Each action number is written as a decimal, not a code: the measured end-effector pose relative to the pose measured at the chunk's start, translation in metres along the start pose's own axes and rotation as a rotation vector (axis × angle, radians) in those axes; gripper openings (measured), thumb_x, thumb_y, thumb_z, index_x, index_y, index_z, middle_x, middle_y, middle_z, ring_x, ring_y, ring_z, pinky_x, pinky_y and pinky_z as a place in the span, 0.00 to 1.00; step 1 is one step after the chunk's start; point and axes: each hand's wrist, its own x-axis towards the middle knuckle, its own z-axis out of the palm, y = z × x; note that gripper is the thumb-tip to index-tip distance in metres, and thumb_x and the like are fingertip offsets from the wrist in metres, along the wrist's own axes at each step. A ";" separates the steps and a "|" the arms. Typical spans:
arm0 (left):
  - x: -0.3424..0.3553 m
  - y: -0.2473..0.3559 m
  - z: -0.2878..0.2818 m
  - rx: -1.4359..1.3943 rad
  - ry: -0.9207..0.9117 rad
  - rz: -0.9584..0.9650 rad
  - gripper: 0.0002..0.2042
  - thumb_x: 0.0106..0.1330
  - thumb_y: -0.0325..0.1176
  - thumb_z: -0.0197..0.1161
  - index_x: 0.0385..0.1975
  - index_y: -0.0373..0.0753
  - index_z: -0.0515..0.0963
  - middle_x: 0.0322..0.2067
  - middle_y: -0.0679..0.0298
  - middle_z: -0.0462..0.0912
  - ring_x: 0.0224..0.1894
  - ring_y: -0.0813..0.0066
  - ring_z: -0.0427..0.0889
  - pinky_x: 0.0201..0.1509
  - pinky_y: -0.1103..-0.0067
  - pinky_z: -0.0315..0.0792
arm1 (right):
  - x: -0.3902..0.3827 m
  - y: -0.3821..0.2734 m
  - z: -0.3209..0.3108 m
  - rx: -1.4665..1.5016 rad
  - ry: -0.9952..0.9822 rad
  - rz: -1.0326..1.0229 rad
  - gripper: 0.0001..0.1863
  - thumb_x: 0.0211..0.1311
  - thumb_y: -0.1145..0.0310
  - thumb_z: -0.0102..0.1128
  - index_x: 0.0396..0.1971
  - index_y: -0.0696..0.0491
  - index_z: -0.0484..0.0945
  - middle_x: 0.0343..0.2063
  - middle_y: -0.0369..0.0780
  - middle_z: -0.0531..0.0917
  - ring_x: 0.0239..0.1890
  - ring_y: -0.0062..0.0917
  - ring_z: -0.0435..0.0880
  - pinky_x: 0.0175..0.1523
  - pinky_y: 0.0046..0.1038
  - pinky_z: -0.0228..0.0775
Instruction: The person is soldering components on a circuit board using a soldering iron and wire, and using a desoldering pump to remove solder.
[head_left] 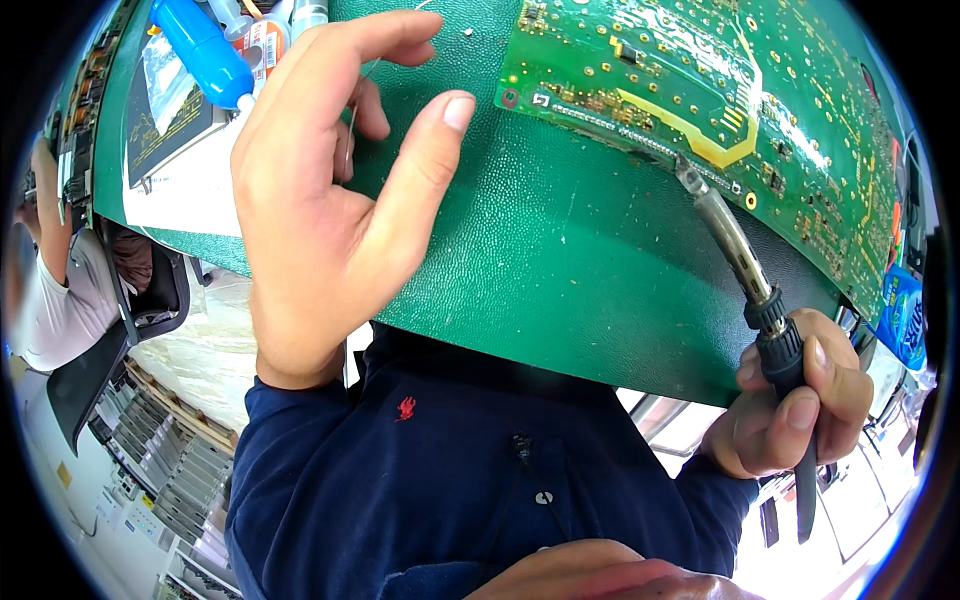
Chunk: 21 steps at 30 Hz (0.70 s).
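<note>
My right hand (800,410), at the right, grips a soldering iron (735,245) by its dark handle. The iron's tip meets the near edge of a large green circuit board (800,185), at the right part of a long row of shiny solder joints (610,128). To the left of the board, my left hand (330,210) is raised over the green mat (500,270). Its thumb and index finger are apart, while the other fingers curl around a thin strand of solder wire (349,145). The wire's far end shows beyond the index finger.
A blue squeeze bulb (205,50) with a white nozzle lies at the far left, near a dark flat board (165,140) and white paper (190,205). A blue packet (902,318) is at the right edge. Another person (70,300) sits at the far left, beside a black chair (85,385).
</note>
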 end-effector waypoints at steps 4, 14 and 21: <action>0.005 0.007 -0.004 0.165 -0.084 0.035 0.12 0.54 0.25 0.62 0.39 0.34 0.77 0.37 0.66 0.76 0.25 0.86 0.64 0.24 0.89 0.55 | -0.001 -0.004 0.002 -0.038 0.029 0.031 0.15 0.64 0.62 0.47 0.37 0.62 0.66 0.09 0.36 0.69 0.07 0.20 0.66 0.12 0.21 0.54; 0.007 0.008 -0.008 0.295 -0.084 0.162 0.11 0.53 0.26 0.62 0.37 0.36 0.77 0.34 0.64 0.71 0.30 0.77 0.67 0.30 0.84 0.60 | -0.008 -0.019 -0.001 -0.021 0.117 0.234 0.13 0.60 0.64 0.49 0.36 0.60 0.69 0.23 0.48 0.74 0.14 0.20 0.71 0.19 0.19 0.63; -0.001 0.009 -0.030 0.310 -0.194 0.243 0.10 0.54 0.27 0.62 0.36 0.35 0.75 0.36 0.56 0.72 0.40 0.58 0.72 0.44 0.74 0.66 | -0.009 -0.024 -0.003 0.020 0.153 0.306 0.11 0.58 0.66 0.50 0.33 0.60 0.70 0.26 0.48 0.75 0.15 0.22 0.70 0.21 0.20 0.63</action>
